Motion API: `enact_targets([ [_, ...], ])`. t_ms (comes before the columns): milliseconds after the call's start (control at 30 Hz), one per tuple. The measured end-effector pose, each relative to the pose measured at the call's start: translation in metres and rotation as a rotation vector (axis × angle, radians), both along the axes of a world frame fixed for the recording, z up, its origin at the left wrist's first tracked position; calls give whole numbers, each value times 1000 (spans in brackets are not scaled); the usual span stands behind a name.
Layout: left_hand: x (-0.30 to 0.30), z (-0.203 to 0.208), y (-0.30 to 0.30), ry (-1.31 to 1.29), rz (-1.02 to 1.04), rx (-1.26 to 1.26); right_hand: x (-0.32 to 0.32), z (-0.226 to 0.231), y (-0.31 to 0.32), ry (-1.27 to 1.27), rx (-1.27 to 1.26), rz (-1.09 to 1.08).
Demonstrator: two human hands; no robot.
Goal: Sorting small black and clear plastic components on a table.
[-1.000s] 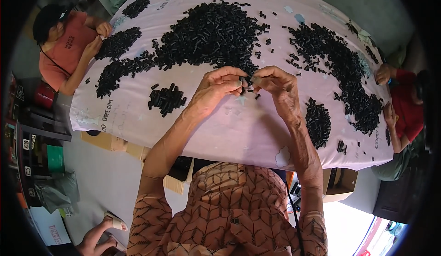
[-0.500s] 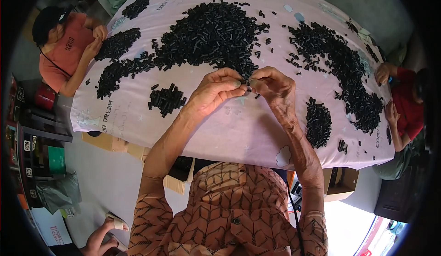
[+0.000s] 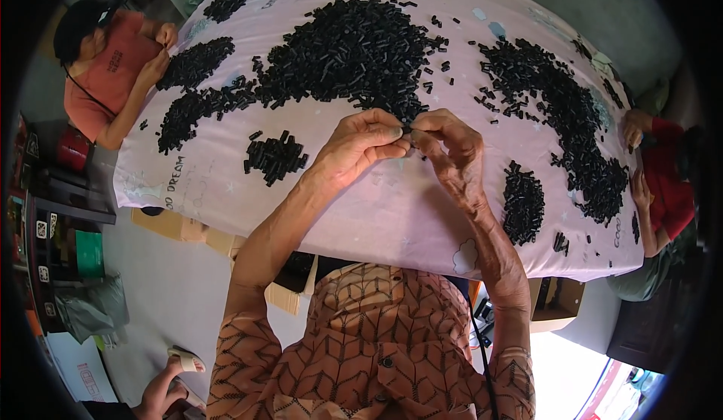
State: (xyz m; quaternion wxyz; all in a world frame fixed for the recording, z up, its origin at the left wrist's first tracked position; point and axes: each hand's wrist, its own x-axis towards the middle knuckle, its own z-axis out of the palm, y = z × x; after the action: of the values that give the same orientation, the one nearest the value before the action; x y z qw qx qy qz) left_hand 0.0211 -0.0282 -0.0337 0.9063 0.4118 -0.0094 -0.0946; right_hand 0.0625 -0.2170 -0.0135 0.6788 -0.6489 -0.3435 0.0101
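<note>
Over the near middle of the cloth-covered table, both my hands are closed in pinches with their fingertips almost meeting. Between them is a small black cylindrical piece (image 3: 407, 129), mostly covered by the fingers. My left hand (image 3: 361, 140) pinches it from the left with thumb and forefinger, while my right hand (image 3: 454, 149) grips its other side. Just beyond the fingertips, a large heap of similar short black pieces (image 3: 343, 51) tapers toward me. A smaller pile (image 3: 275, 158) lies left of my left forearm, and another pile (image 3: 523, 205) sits right of my right forearm.
A pale pink patterned cloth (image 3: 354, 220) covers the table. A long heap of black pieces (image 3: 561, 111) curves along the right side. One person in an orange shirt (image 3: 113, 66) works at the left, another in a red shirt (image 3: 670, 175) at the right. Cardboard boxes (image 3: 557, 307) stand below the table edge.
My fingertips have drawn closer together around the small black piece. The left co-worker's hands have shifted slightly. The piles look the same, and the whole view has moved a little.
</note>
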Motion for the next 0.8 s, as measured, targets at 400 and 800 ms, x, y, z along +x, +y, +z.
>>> enact_targets([
  [400,6,-1,12,-13,86,-93,29,21,-37,-140,-445,-39],
  [800,4,-5,15,-15,69,-84,17,-6,-17,-420,-894,66],
])
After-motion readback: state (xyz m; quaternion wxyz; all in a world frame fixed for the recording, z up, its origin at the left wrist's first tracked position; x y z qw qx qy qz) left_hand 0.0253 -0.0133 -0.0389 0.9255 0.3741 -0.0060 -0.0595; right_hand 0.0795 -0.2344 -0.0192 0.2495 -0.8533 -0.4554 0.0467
